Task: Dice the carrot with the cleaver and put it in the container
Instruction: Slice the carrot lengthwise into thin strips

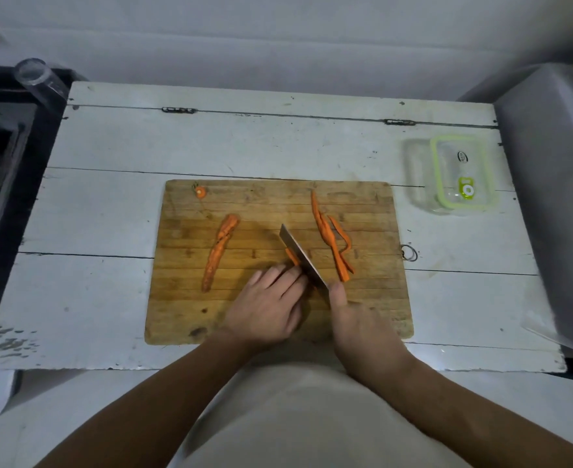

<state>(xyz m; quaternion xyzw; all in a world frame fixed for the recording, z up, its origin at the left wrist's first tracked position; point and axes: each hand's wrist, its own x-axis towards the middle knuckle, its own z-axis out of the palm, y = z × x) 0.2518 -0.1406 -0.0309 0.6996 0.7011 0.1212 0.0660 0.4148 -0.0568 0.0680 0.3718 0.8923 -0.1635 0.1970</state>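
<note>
Left hand (pixel 271 298): lies palm down on the cutting board (pixel 210 319), near the board's front edge; fingers bent, tips pressing a carrot piece (pixel 291 256) just left of the cleaver blade.

Right hand (pixel 352 319): curled round the cleaver handle, forefinger or thumb stretched along the top; handle itself hidden in the fist.

Items, left to right, placed against the cutting board:

1. Clear cup (pixel 38 79): lying tilted, well beyond the board's far left corner, at the table's edge.
2. Dark sink area (pixel 4 157): left of the table, well apart from the board.
3. White plank table (pixel 109 204): bears the board; paint worn, two hinges along the far side.
4. Carrot top (pixel 200 191): small round stub with green stalk, on the board near its far left corner.
5. Long carrot half (pixel 219 251): on the left part of the board, running front to back.
6. Carrot piece: mid-board, under the left fingertips, touching the blade.
7. Cleaver (pixel 300 253): blade edge-down at mid-board, tip pointing away and to the left.
8. Carrot strips (pixel 329 234): several thin lengths bundled on the right part of the board, right of the blade.
9. Metal ring (pixel 410 254): on the table, touching the board's right edge.
10. Clear container (pixel 420 177): beyond the board's far right corner, a green-rimmed lid (pixel 460 173) resting over it.
</note>
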